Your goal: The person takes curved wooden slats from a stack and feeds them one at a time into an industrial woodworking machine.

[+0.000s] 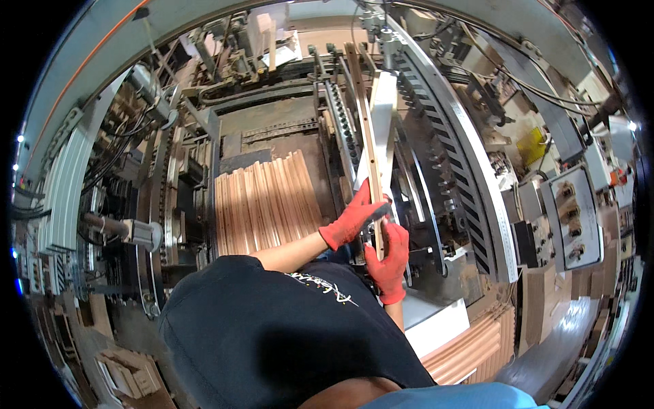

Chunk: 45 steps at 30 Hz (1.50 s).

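woodworking machinery is filling the background, a yellow sign (pixel 530 146) hanging right; left hand (pixel 351 219) and right hand (pixel 390 253), red-gloved, are closing fingers around a long wooden strip (pixel 364 123) beside stacked mouldings (pixel 266 201).

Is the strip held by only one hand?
No: both red-gloved hands, the left hand and the right hand, grip the lower end of the long wooden strip.
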{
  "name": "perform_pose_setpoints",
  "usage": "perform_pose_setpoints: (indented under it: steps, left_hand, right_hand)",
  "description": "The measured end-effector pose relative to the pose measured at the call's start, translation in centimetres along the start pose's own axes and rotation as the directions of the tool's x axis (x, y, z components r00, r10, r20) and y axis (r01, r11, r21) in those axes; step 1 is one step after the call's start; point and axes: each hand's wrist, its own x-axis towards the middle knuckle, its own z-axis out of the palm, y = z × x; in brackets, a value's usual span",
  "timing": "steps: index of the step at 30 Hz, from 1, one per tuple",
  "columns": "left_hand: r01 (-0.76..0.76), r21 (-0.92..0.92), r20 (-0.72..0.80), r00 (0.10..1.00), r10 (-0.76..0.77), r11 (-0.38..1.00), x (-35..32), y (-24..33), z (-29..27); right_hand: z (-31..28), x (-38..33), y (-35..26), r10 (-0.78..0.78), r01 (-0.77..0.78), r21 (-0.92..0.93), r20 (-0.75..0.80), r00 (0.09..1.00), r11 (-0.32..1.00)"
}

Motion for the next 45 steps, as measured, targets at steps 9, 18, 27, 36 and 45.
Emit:
perform_pose_setpoints:
  steps: [9,18,27,36,45]
  left_hand:
    - [-0.183,-0.047,-0.341,0.927,0.156,0.982,-1.7,2.2,-8.4]
    - [0.270,0.572,-0.553,0.824,0.121,0.775,-7.9,-9.1,-29.0]
    - [0.489,0.359,-0.873,0.476,0.102,0.795,-11.1,-15.3,-39.0]
    - [0.819,0.202,-0.950,0.297,-0.094,0.538,-12.9,-15.5,-41.9]
    - [0.846,0.165,-0.981,0.086,0.176,0.506,-11.9,-10.1,-33.7]
  right_hand:
    - [2.2,-0.7,1.7,0.035,-0.048,0.054,0.226,0.973,0.997]
    - [3.9,-5.5,5.4,0.158,-0.105,-0.157,0.373,0.914,0.982]
    - [4.4,-5.6,6.0,0.250,-0.230,-0.100,0.370,0.895,0.968]
    - [4.3,-6.2,6.8,0.296,-0.282,-0.092,0.368,0.881,0.955]
    - [3.2,-6.3,5.2,0.240,-0.222,-0.130,0.142,0.960,0.966]
